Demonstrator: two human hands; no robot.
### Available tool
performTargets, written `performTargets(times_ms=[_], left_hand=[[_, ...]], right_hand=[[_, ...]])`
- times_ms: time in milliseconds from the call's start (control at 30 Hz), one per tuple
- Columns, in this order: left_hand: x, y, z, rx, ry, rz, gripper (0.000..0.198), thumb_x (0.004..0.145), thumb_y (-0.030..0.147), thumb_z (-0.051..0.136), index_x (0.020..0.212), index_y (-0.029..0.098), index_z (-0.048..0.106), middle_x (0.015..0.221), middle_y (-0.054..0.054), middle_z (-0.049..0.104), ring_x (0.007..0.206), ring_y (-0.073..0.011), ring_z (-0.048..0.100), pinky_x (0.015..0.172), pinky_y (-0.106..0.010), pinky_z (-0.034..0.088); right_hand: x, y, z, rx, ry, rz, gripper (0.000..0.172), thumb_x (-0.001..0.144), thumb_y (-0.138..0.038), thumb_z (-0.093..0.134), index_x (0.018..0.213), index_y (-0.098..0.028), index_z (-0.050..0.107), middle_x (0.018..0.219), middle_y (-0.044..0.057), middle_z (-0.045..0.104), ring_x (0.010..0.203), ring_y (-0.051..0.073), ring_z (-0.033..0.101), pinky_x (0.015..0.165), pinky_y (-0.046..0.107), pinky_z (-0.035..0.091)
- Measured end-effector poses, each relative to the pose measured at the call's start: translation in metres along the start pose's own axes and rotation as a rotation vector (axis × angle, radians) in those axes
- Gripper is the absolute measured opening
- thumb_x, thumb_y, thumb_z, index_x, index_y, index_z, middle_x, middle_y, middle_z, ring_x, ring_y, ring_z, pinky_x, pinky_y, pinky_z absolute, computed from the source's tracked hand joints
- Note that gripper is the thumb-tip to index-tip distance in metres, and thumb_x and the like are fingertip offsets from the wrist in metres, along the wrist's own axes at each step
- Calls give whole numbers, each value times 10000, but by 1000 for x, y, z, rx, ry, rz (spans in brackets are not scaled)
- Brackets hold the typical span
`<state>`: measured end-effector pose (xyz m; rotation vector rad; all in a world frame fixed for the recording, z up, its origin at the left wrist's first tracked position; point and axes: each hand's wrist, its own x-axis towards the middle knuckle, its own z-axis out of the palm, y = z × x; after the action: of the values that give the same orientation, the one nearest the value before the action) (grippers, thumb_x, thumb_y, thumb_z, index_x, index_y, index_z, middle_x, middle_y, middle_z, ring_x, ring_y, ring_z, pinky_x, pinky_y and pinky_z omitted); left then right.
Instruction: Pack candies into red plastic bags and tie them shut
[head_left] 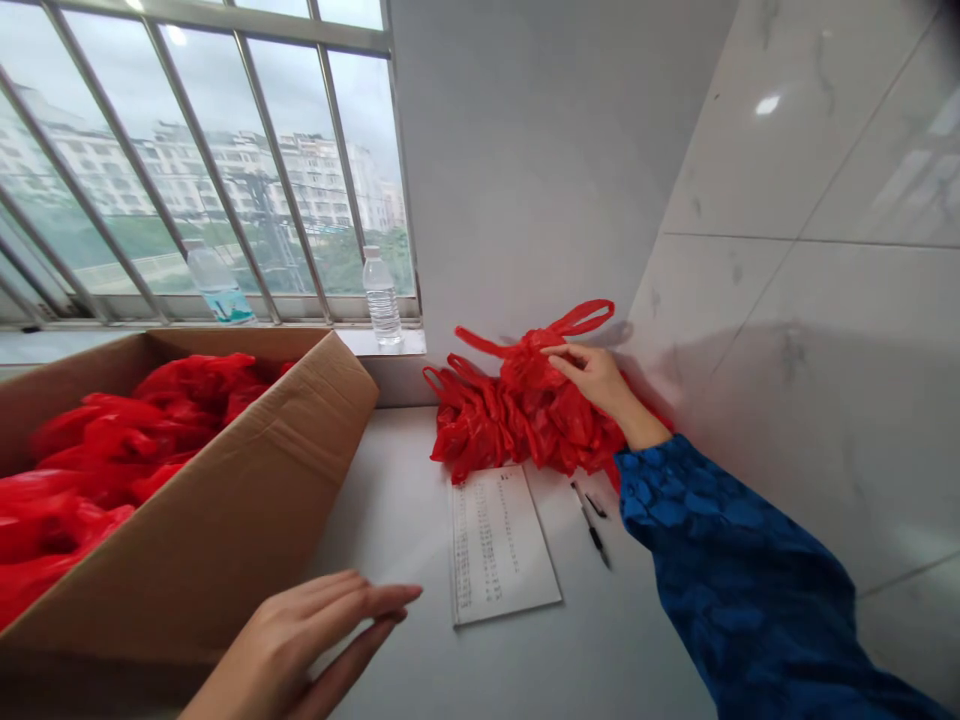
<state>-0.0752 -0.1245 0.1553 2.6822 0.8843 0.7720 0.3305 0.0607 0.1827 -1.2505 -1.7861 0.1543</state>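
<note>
My right hand (592, 380), in a blue patterned sleeve, reaches over a heap of red plastic bags (480, 425) against the wall. Its thumb and fingers are slightly apart at the knotted top of the uppermost bag (536, 375), with nothing visible between them. Loop handles stick up from that bag. Lower left, my left hand (322, 635) hovers over the white tabletop (382, 520) beside the cardboard box. Its fingers are stretched out, a little apart from the thumb, and it holds nothing. A booklet with handwriting (506, 545) lies in front of the bags.
At left, an open cardboard box (247, 500) holds more red plastic bags (112, 440). A pen (591, 525) and its cap (596, 506) lie right of the booklet. Two plastic bottles, one clear (382, 298) and one labelled (221, 285), stand by the barred window.
</note>
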Motion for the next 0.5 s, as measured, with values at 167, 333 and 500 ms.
performTargets(times_ms=[167, 333, 500], left_hand=[[39, -9, 13, -88, 228, -126, 221, 972, 259, 570, 1156, 318, 678, 905, 29, 774, 778, -138, 743, 695, -186, 572], [65, -32, 47, -132, 288, -274, 221, 998, 333, 534, 1129, 249, 691, 1041, -15, 749, 893, -159, 705, 800, -256, 547], [86, -49, 69, -17, 182, -314, 251, 1004, 326, 498, 1160, 243, 676, 1149, -40, 695, 866, -164, 661, 737, -276, 521]], right_hand=[[-62, -19, 32, 221, -131, -31, 308, 944, -320, 514, 1119, -194, 734, 1120, 73, 760, 1068, 208, 697, 958, 357, 528], [-141, -15, 73, 272, -364, 13, 246, 893, -164, 532, 954, -196, 768, 973, 58, 776, 939, 199, 726, 862, 344, 556], [-174, -15, 65, 178, -395, 56, 133, 854, -178, 631, 888, -221, 753, 1106, 72, 723, 1017, 226, 691, 923, 382, 506]])
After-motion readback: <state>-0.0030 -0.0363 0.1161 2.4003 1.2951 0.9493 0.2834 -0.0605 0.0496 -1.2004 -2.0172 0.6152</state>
